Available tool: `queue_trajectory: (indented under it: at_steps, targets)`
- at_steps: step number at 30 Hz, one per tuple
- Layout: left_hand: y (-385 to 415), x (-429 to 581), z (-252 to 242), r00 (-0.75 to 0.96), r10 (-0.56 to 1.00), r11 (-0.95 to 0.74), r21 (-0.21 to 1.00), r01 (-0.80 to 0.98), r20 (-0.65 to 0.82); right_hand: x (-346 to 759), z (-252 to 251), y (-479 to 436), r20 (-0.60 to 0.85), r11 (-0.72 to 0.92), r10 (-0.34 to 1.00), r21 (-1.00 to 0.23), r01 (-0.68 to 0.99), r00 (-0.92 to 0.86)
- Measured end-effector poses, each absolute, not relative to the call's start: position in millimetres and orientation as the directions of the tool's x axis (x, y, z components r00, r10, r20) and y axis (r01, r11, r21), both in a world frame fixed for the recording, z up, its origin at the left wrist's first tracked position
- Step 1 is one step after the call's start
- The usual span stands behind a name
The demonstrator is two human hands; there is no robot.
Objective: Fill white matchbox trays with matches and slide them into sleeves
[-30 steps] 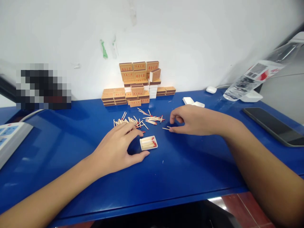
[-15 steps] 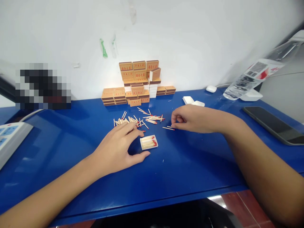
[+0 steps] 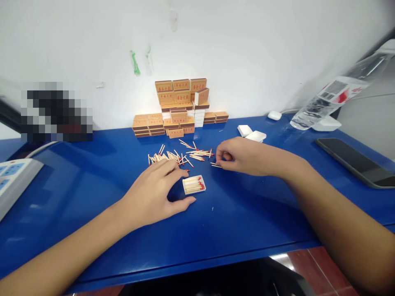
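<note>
A small white matchbox tray (image 3: 185,190) with several red-headed matches (image 3: 194,186) in it lies on the blue desk. Around its left side curves my left hand (image 3: 157,185), thumb and fingers apart, the hand open and resting on the desk. To the right of the tray, my right hand (image 3: 233,155) is closed in a pinch at two loose matches (image 3: 214,165). Their heads are hidden by the fingers, while the pale ends stick out to the left. Loose matches (image 3: 200,153) are scattered beyond the tray, with a thicker heap (image 3: 163,157) partly behind my left hand.
Stacked matchboxes (image 3: 174,98) stand against the white wall. White empty trays (image 3: 255,136) lie beyond my right hand. At the right are a tilted water bottle (image 3: 333,96), a white earbud case (image 3: 274,115) and a phone (image 3: 358,162). A white device (image 3: 18,181) sits at the left.
My right hand has moved slightly left, and its fingers now cover the heads of the two loose matches. My left hand and the tray stay where they were.
</note>
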State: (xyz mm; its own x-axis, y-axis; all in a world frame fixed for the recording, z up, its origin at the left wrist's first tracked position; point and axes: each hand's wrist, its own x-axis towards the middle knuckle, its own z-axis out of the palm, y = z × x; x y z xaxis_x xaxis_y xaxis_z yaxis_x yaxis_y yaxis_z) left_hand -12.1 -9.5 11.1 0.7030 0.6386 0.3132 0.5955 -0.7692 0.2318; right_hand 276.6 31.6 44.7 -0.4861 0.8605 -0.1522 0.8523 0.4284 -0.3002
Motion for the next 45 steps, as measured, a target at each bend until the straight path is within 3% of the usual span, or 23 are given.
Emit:
queue_trajectory:
  at_steps: [14, 22, 27, 32, 35, 45]
  targets:
    - [-9.5, -13.6, 13.1, 0.705, 0.639, -0.769, 0.234, 0.595, 0.306, 276.5, 42.7, 30.6, -0.206, 0.390, 0.862, -0.313, 0.866, -0.463]
    - [-8.4, -12.7, 11.6, 0.707, 0.639, -0.769, 0.227, 0.598, 0.302, 240.5, 47.0, 5.4, 0.060, 0.611, 0.745, -0.458, 0.645, -0.664]
    - [-7.2, -12.4, 12.4, 0.711, 0.631, -0.775, 0.222, 0.592, 0.310, 213.5, 43.4, -10.7, -0.035, 0.654, 0.720, -0.298, 0.695, -0.693]
    - [-7.6, -11.3, 12.4, 0.712, 0.633, -0.774, 0.232, 0.589, 0.306, 230.3, 44.3, -2.2, 0.131, 0.657, 0.738, -0.365, 0.660, -0.663]
    - [-8.9, -11.0, 13.2, 0.703, 0.633, -0.774, 0.246, 0.584, 0.323, 244.3, 48.0, 8.2, 0.253, 0.609, 0.793, -0.317, 0.727, -0.554]
    - [-11.4, -12.3, 15.1, 0.730, 0.551, -0.834, 0.234, 0.499, 0.405, 256.9, 42.6, 25.9, 0.269, 0.527, 0.843, -0.246, 0.813, -0.465]
